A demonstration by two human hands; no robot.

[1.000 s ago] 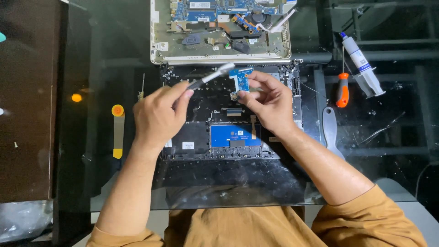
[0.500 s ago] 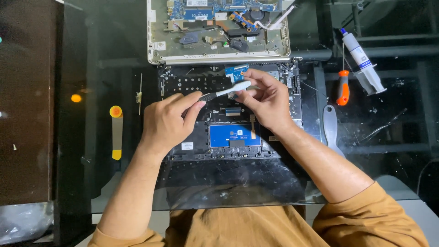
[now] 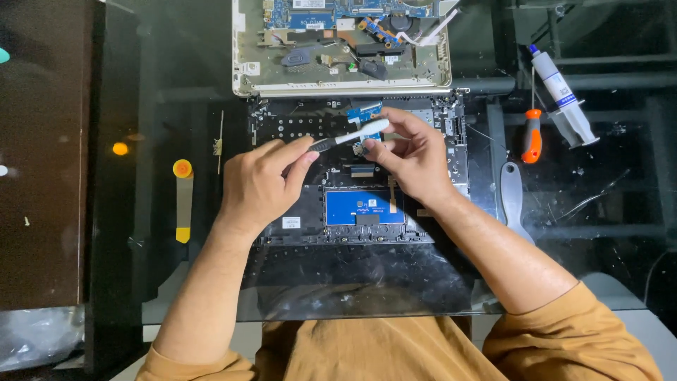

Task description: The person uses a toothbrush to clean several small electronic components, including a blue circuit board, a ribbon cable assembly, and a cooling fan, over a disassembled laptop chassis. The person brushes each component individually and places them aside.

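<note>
1. Left hand (image 3: 264, 185), centre of the frame: closed round the dark handle of a slim brush-like tool (image 3: 350, 137); white front end angled up-right toward a small blue circuit board (image 3: 364, 111).
2. Right hand (image 3: 416, 156), right of centre: fingertips pinched narrow at the tool's white end and the board's edge; exact contact cannot be told.
3. Tool judged light, stiff and easily steered; best held at the dark handle, as now.
4. Board judged thin and fragile; edges only, not the components.
5. Both over an opened dark laptop base (image 3: 282, 127) with a blue touchpad panel (image 3: 364, 207) below the hands.
6. Pale chassis (image 3: 247, 49) with exposed parts at upper centre.
7. On the glass desk (image 3: 162, 106): orange-handled screwdriver (image 3: 532, 135), syringe (image 3: 562, 96), grey pry tool (image 3: 513, 199) at right; yellow pry strip (image 3: 183, 200) at left.
</note>
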